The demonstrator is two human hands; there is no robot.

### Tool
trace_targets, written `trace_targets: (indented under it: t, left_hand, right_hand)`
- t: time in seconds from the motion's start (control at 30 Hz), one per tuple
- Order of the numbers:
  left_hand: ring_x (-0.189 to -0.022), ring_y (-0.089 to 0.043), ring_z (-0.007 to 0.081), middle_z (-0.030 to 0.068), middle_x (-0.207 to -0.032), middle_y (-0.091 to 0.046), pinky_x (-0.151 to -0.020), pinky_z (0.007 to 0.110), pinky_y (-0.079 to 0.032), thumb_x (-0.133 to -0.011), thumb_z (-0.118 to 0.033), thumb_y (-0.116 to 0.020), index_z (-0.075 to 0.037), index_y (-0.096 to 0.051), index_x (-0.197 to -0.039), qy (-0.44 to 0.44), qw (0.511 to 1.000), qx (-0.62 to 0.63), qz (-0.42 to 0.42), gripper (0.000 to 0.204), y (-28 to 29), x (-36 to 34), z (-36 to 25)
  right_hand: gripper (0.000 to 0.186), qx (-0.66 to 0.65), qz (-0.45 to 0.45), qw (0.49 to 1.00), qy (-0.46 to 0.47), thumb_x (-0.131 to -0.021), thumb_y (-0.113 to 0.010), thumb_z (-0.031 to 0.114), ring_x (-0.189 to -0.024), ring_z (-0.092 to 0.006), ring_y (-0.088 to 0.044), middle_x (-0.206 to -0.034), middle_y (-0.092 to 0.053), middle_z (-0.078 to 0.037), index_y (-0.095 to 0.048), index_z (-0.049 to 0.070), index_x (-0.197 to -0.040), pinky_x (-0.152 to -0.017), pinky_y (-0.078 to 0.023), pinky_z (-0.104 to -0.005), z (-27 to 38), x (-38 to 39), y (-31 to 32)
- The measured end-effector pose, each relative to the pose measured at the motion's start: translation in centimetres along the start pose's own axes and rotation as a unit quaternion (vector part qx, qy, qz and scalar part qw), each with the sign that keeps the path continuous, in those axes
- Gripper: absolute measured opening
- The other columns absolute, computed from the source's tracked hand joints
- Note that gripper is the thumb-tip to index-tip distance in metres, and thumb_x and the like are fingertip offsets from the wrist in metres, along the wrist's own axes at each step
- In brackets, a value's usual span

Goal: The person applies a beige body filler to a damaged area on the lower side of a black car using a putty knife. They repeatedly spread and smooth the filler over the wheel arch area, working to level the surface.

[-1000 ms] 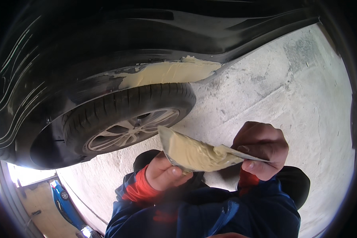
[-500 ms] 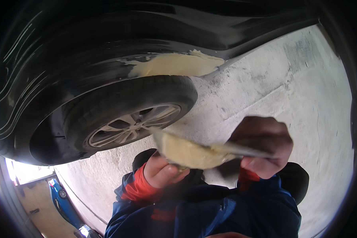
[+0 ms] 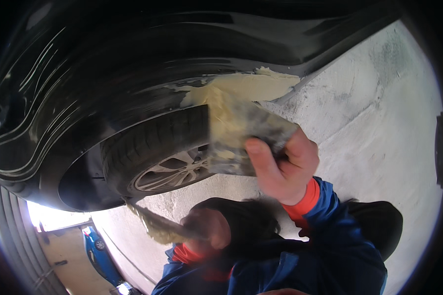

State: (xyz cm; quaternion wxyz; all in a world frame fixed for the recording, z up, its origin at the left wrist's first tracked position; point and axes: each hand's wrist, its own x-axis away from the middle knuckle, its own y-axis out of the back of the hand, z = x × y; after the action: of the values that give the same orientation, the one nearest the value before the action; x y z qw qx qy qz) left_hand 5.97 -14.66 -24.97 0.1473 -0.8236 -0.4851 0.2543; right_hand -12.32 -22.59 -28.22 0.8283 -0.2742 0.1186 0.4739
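My right hand [image 3: 288, 169] pinches a flat, smeared putty spreader [image 3: 234, 160], thumb on its near face. This spreader is raised in front of the wheel, with cream-coloured filler along its far left side. Behind its upper edge, a patch of the same filler [image 3: 275, 84] covers the black car panel [image 3: 147, 64] above the tyre. Whether the blade touches the panel, I cannot tell. Low and to the left, my left hand [image 3: 214, 228] is closed on a second putty spreader [image 3: 155, 223], tilted and coated with yellowish filler. Motion blurs that hand.
The car's tyre [image 3: 152, 130] with its spoked rim [image 3: 174, 172] stands just beyond my hands. Pale concrete floor [image 3: 364, 132] spreads to the right. A blue car [image 3: 99, 255] is visible far off at the lower left, by a bright opening [image 3: 59, 216].
The two spreaders were close together in front of me. My right hand has carried its spreader up and left toward the panel; my left hand has dropped lower with the other.
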Motion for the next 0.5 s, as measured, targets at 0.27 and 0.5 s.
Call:
trace_targets:
  t: [0.27, 0.5]
  left_hand:
    - [-0.039, -0.051, 0.0136, 0.0076, -0.061, -0.053, -0.035, 0.027, -0.048, -0.110, -0.033, -0.034, -0.005, -0.054, -0.108, 0.036, 0.995, -0.023, 0.091, 0.034, 1.6, 0.4, -0.7]
    - [-0.042, -0.054, 0.0152, 0.0088, -0.062, -0.055, -0.036, 0.029, -0.049, -0.110, -0.029, -0.037, -0.007, -0.052, -0.109, 0.031, 0.991, -0.077, 0.108, 0.027, 2.4, 0.2, -1.1]
  right_hand:
    - [0.035, 0.045, -0.059, 0.997, 0.018, -0.083, -0.084, 0.018, -0.044, -0.0133, -0.051, -0.059, -0.057, -0.009, -0.053, 0.003, -0.077, -0.043, -0.041, -0.0268, -2.9, -1.1, -2.7]
    - [0.036, 0.036, -0.072, 0.997, -0.013, -0.083, -0.085, 0.019, -0.046, -0.0093, -0.048, -0.060, -0.057, -0.008, -0.053, 0.003, -0.076, -0.043, -0.041, -0.0256, -4.3, -0.4, -2.0]
